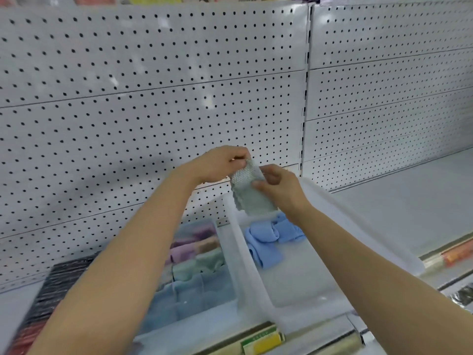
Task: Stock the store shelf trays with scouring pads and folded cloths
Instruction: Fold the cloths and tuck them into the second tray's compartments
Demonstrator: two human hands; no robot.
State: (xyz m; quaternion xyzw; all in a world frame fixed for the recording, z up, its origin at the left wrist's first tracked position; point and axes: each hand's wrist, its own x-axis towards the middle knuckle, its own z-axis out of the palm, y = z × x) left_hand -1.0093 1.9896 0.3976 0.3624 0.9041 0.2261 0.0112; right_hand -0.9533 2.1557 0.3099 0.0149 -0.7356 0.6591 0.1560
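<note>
Yellow-green price label (262, 340) on shelf edge nearest lens. Behind it, clear plastic shelf tray (256, 272), rolled blue cloths (268, 239) at its back. Both hands up over tray: left hand (217, 165) pinching top edge of pale grey-green textured cloth (249, 190), right hand (279, 185) gripping its right side, cloth hanging half-folded above blue ones. Neighbouring clear tray (189, 275) packed with pastel folded cloths. Risk, my read: slack lower flap unfolds if either pinch loosens, cloth lands crumpled, or catches tray wall going in.
</note>
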